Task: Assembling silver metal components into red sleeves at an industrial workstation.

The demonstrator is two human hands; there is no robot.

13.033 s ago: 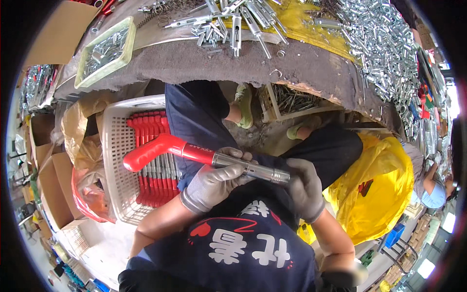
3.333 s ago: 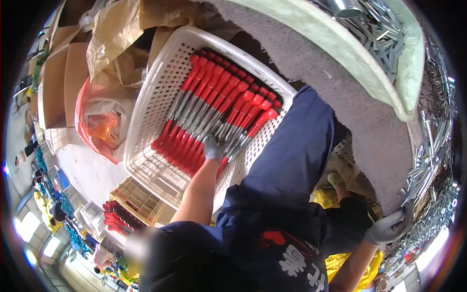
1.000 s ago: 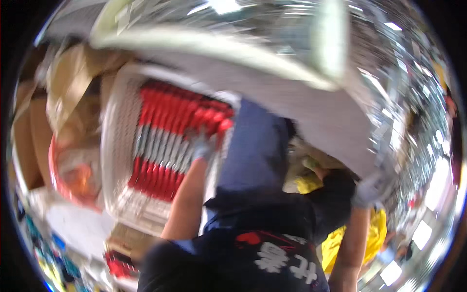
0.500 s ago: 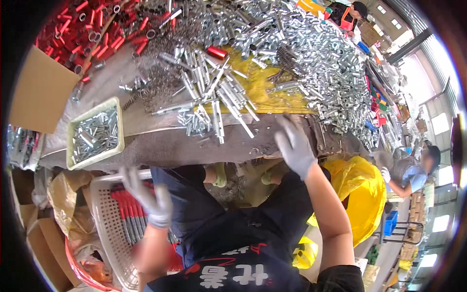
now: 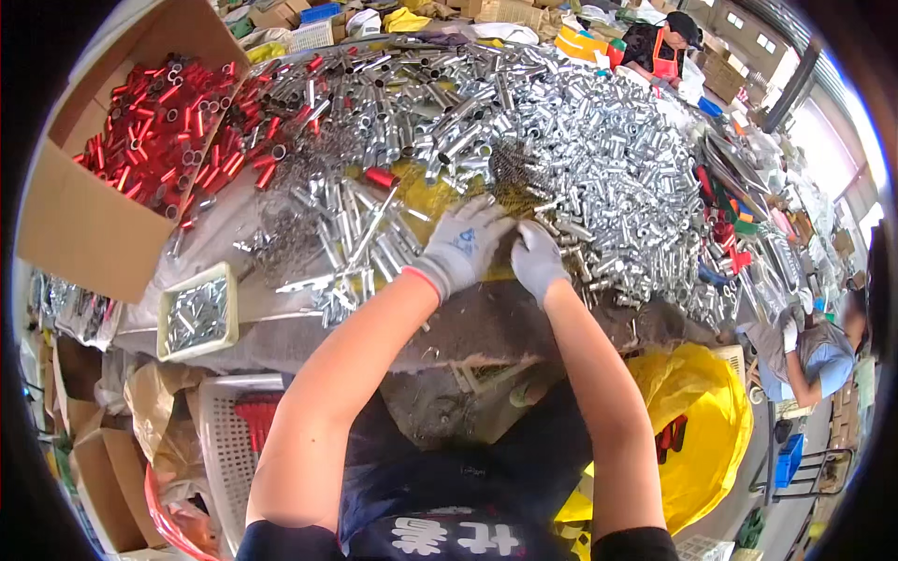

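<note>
Both my hands wear pale grey gloves and reach over the worktable to a yellow sheet [image 5: 418, 201]. My left hand [image 5: 465, 245] lies over the sheet, back up and fingers stretched out, beside a loose stack of silver metal tubes [image 5: 360, 238]. Close to its right is my right hand [image 5: 540, 261], its fingers bent together at the edge of a large heap of small silver metal parts [image 5: 617, 168]. Whatever those fingers may hold is hidden. Just beyond the hands sits a clump of dark springs [image 5: 517, 171]. A single red tube [image 5: 382, 178] lies past the silver tubes.
Red tubes [image 5: 140, 140] fill an open cardboard box [image 5: 89, 220] at the left. A cream tray [image 5: 232, 313] of small silver pins stands at the table edge. Below are a white basket [image 5: 220, 458] and a yellow bag [image 5: 716, 430]. Two other people work at the right.
Both hands have moved forward onto the table: the left from above the white basket, the right from the table's near edge. The view has shifted, showing more of the far side.
</note>
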